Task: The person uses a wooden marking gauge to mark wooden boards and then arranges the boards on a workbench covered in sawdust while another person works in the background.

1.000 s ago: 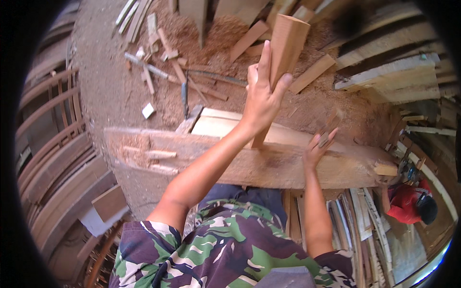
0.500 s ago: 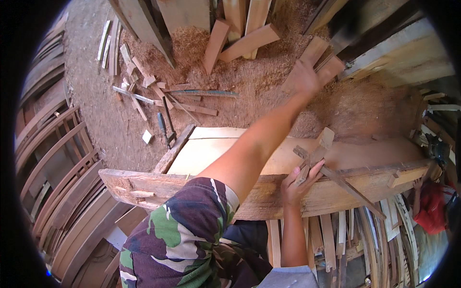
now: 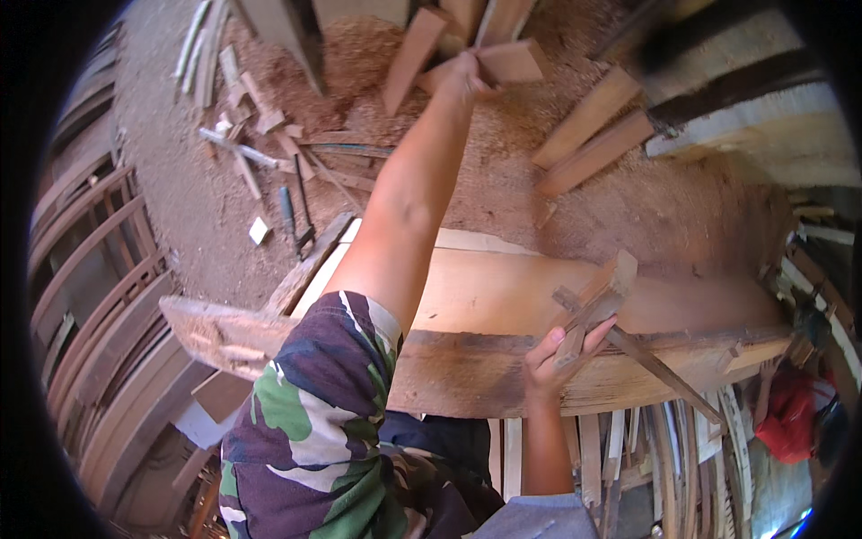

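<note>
clamp [image 3: 288,212] is lying off bench's [image 3: 489,301] far-left corner | offcuts [image 3: 259,97] are lying beyond clamp | two wood blocks [image 3: 596,156] are lying beyond far edge, right | wooden tool [image 3: 597,303] is slanting over near edge, right

A gap lies above the pale board [image 3: 507,280], between the left arm [image 3: 417,202] and the cross-shaped wooden tool [image 3: 597,305] in the right grip [image 3: 546,366]; farther out, sawdust-strewn ground [image 3: 498,184] offers passage from that arm to two wooden blocks [image 3: 588,117]; the tool's slanting bar blocks the way rightward along the beam [image 3: 467,368]; boards [image 3: 505,20] crowd beyond the left grip [image 3: 462,79]; a clamp [image 3: 287,208] and scrap strips [image 3: 259,99] obstruct the ground leftward.
</note>
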Action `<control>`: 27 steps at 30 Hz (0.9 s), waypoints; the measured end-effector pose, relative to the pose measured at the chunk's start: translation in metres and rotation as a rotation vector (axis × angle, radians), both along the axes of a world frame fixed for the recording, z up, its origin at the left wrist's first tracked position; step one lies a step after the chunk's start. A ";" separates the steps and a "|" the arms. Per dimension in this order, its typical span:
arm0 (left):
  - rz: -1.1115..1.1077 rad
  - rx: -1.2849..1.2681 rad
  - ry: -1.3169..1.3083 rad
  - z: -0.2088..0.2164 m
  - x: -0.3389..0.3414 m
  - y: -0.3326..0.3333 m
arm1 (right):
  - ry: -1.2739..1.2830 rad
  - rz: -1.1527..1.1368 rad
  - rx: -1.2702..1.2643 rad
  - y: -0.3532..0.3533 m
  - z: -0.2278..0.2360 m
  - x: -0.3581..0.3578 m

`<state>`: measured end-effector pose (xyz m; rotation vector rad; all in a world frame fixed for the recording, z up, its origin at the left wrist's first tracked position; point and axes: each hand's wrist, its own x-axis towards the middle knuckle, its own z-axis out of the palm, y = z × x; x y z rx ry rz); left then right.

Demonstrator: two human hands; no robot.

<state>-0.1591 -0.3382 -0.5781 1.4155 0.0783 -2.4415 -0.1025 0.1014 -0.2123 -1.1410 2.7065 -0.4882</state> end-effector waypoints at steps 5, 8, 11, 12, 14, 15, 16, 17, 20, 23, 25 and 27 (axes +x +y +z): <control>-0.333 -0.067 -0.020 0.187 0.120 0.059 | -0.081 -0.039 -0.046 -0.007 0.006 0.000; -0.557 -0.416 -0.152 0.372 0.198 0.108 | -0.053 -0.024 -0.100 -0.017 0.010 -0.001; -0.489 -0.759 -0.394 0.467 0.269 0.187 | -0.190 -0.060 -0.137 -0.025 0.017 0.000; -0.403 -0.838 -0.441 0.483 0.291 0.216 | -0.142 -0.008 -0.151 -0.025 0.020 0.001; -0.558 -1.041 -0.835 0.487 0.329 0.281 | -0.034 0.068 -0.189 -0.027 0.016 -0.002; -0.616 -1.137 -1.081 0.472 0.343 0.322 | -0.046 0.071 -0.200 -0.029 0.018 -0.001; -0.530 -1.082 -1.098 0.466 0.347 0.354 | -0.055 0.085 -0.207 -0.031 0.019 -0.001; -0.450 -1.026 -1.104 0.463 0.346 0.384 | -0.059 0.093 -0.207 -0.030 0.020 -0.001; -0.302 -0.909 -1.094 0.438 0.343 0.454 | -0.059 0.146 -0.245 -0.025 0.023 -0.001; -0.319 -0.819 -1.148 0.450 0.338 0.464 | -0.118 0.191 -0.254 -0.030 0.036 0.004; -0.343 -0.846 -1.217 0.470 0.338 0.443 | -0.253 0.193 -0.257 -0.037 0.050 0.017; -0.328 -0.945 -1.305 0.476 0.343 0.399 | -0.467 0.190 -0.260 -0.053 0.069 0.032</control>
